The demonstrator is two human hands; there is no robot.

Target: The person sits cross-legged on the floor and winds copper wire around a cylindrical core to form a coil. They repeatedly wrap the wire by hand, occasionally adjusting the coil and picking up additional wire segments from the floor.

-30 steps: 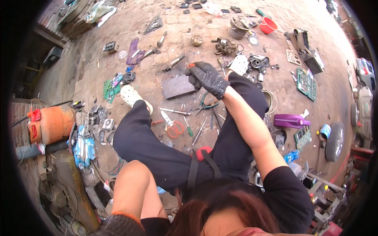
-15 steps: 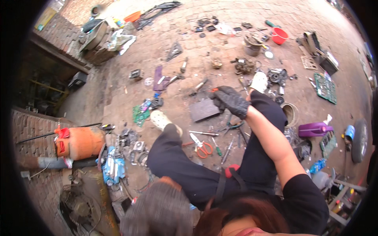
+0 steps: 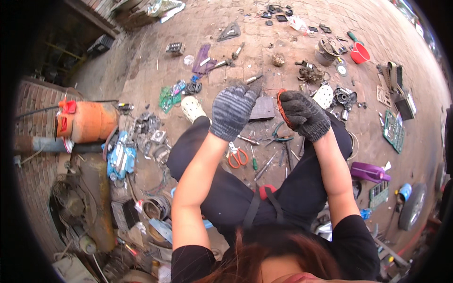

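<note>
Both my hands wear grey knitted gloves with dark palms and are raised over a dark flat block [image 3: 263, 109] on the ground. My left hand [image 3: 232, 112] is closed, its fingers bunched near the block's left side; what they hold, if anything, I cannot make out. My right hand [image 3: 304, 114] is curled round a thin, orange copper-coloured wire [image 3: 281, 104], which shows along its inner edge. Below the hands, between my legs, lie orange-handled scissors [image 3: 238, 157], pliers [image 3: 279, 138], a green-handled screwdriver [image 3: 255, 162] and a hammer-like bar [image 3: 289, 155].
An orange gas cylinder [image 3: 89, 121] lies at left, near a blue bag [image 3: 121, 155] and metal parts. Ahead are a purple cloth [image 3: 203, 60], a greasy metal part [image 3: 311, 74] and a red bucket [image 3: 359, 53]. A purple jug [image 3: 369, 172] and a wheel [image 3: 413, 206] are at right.
My left hand has swung up from the lower left, where it was blurred, to beside the right hand. The right hand has turned, showing more of the orange wire. The view has shifted.
</note>
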